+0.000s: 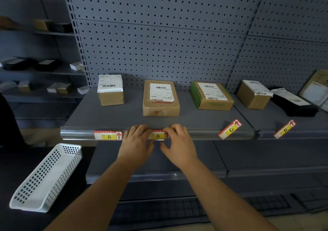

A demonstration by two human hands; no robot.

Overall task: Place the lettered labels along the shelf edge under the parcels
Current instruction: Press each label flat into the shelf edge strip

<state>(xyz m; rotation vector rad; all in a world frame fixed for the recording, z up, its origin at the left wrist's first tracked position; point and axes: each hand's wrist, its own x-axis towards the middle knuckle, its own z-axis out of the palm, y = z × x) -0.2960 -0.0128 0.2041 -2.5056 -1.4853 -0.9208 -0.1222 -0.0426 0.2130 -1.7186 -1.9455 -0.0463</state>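
Label A point(108, 135) sits flat in the clear strip on the shelf edge point(78, 133), below the leftmost parcel point(110, 90). Label B point(158, 135) lies in the strip under the second parcel point(160, 97). My left hand point(135, 142) holds its left end and my right hand point(179, 143) holds its right end, fingertips on its top edge. Label C point(230, 129) lies loose and slanted on the shelf in front of the green-sided parcel point(211, 96). Label D point(284, 129) lies slanted in front of the fourth parcel point(253, 94).
A white perforated basket point(46, 177) stands on a dark surface at lower left. A black parcel point(294, 104) and a flat envelope point(316, 88) lie at the far right of the shelf. Pegboard backs the shelf. A lower shelf point(230, 173) juts out beneath my hands.
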